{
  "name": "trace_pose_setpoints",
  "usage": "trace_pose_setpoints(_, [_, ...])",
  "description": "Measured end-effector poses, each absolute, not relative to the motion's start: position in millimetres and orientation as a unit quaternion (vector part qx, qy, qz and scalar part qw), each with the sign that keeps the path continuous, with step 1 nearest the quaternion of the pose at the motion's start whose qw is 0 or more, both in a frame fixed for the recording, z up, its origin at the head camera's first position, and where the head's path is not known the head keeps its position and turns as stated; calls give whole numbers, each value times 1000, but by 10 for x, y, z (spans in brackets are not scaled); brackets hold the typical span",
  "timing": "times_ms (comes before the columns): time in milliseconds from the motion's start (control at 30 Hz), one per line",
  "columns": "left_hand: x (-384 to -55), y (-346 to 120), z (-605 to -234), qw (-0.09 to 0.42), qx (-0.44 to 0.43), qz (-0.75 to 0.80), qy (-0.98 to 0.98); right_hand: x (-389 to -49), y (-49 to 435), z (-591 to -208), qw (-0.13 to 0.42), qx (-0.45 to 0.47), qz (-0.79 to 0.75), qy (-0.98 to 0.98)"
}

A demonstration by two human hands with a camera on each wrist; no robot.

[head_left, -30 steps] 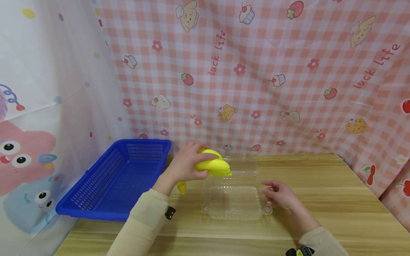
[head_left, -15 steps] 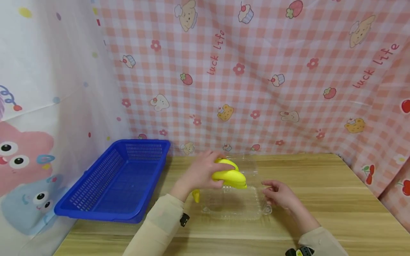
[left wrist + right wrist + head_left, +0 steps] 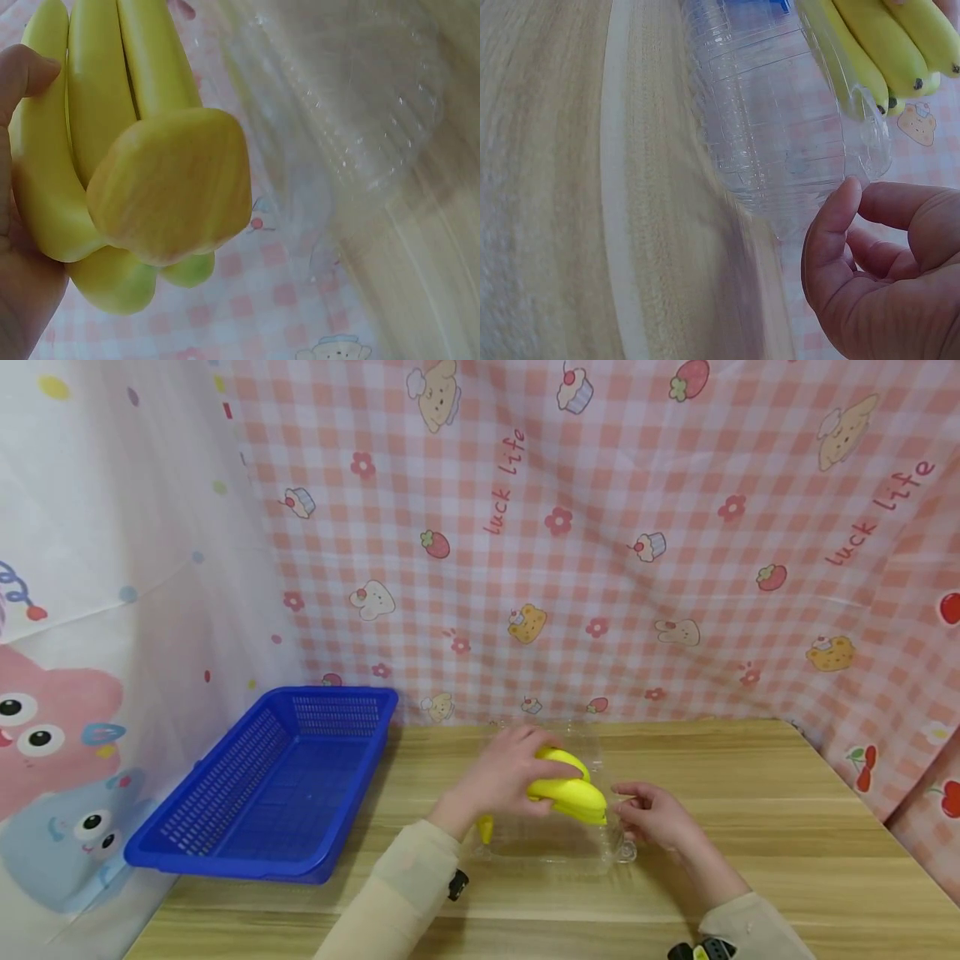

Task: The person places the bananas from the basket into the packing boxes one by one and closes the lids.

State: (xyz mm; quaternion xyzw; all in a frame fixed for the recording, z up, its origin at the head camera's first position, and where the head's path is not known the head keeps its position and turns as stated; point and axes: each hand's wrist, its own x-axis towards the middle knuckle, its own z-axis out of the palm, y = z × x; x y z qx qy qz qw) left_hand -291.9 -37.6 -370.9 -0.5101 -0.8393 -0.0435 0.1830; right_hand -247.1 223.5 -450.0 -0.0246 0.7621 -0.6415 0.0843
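A bunch of yellow bananas (image 3: 572, 799) is gripped in my left hand (image 3: 510, 772), its tips pointing right and its stem (image 3: 486, 829) toward the left. The bunch hangs over a clear plastic clamshell container (image 3: 540, 850) whose lid (image 3: 588, 743) stands open at the back. In the left wrist view the thick stem end (image 3: 176, 187) faces the camera, and the thumb lies along one banana. My right hand (image 3: 660, 818) pinches the container's right rim between thumb and forefinger. That pinch shows at the container's edge (image 3: 840, 161) in the right wrist view.
A blue plastic basket (image 3: 300, 802) with mesh sides stands on the left of the wooden table (image 3: 750, 835). A pink checked cloth (image 3: 645, 593) hangs behind the table, and a white patterned curtain (image 3: 150, 652) borders it on the left.
My left hand has carried the bananas right and slightly down, from the container's left side to over its middle and right part. The right hand and container have stayed in place.
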Motion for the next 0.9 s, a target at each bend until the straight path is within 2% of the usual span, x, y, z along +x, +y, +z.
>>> trace_pose_setpoints(600, [-2930,-238,-3942,130,-510,-39,-849,-2459,2226,-4481,89,-8,-635,767])
trace_pose_setpoints(900, [-2937,-238,-4023,119,-513,-30,-850,-2453,2218,-4470,87,0,-641,762])
